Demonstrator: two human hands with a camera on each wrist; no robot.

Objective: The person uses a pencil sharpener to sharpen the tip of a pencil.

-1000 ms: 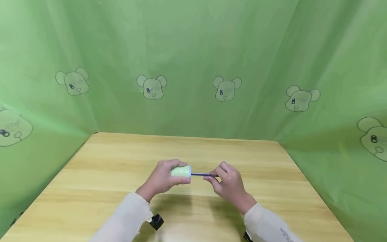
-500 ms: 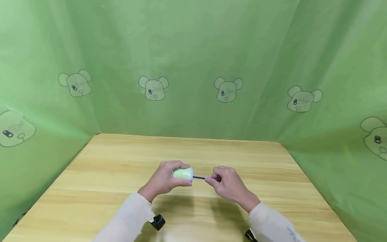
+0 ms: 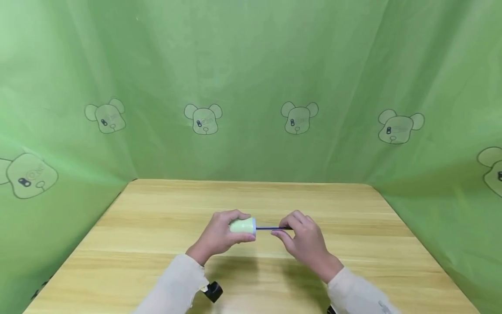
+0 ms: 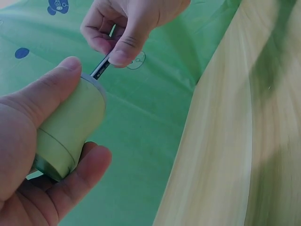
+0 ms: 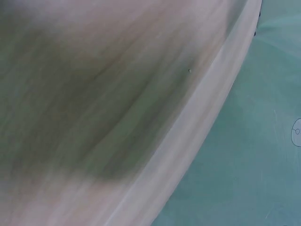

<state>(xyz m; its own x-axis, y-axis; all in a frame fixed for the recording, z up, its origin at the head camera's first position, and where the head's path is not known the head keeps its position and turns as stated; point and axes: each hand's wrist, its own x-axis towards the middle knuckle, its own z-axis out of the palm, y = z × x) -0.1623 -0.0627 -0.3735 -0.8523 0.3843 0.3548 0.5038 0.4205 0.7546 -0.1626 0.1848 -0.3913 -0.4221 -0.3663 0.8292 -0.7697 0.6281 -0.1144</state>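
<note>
My left hand (image 3: 219, 234) grips a pale green pencil sharpener (image 3: 243, 226), held sideways above the table with its bluish-white rim facing right. A dark, silver-striped pencil (image 3: 267, 228) sticks into that rim. Between thumb and fingertips, my right hand (image 3: 307, 240) pinches the pencil a short way from the sharpener. The left wrist view shows the waisted body of the sharpener (image 4: 75, 117) between thumb and fingers, and the lettered side of the pencil (image 4: 100, 68). Hidden inside is the pencil's tip. Neither hand appears in the right wrist view.
The wooden table (image 3: 164, 218) lies beneath both hands. A green curtain (image 3: 251, 65) printed with bear faces hangs around its back and sides. A black wrist-camera piece (image 3: 213, 291) sits below the left cuff.
My right fingers curl over the pencil half a second ago, then extend again, the pencil staying in the sharpener. Both hands appear slightly farther right as the whole view shifts.
</note>
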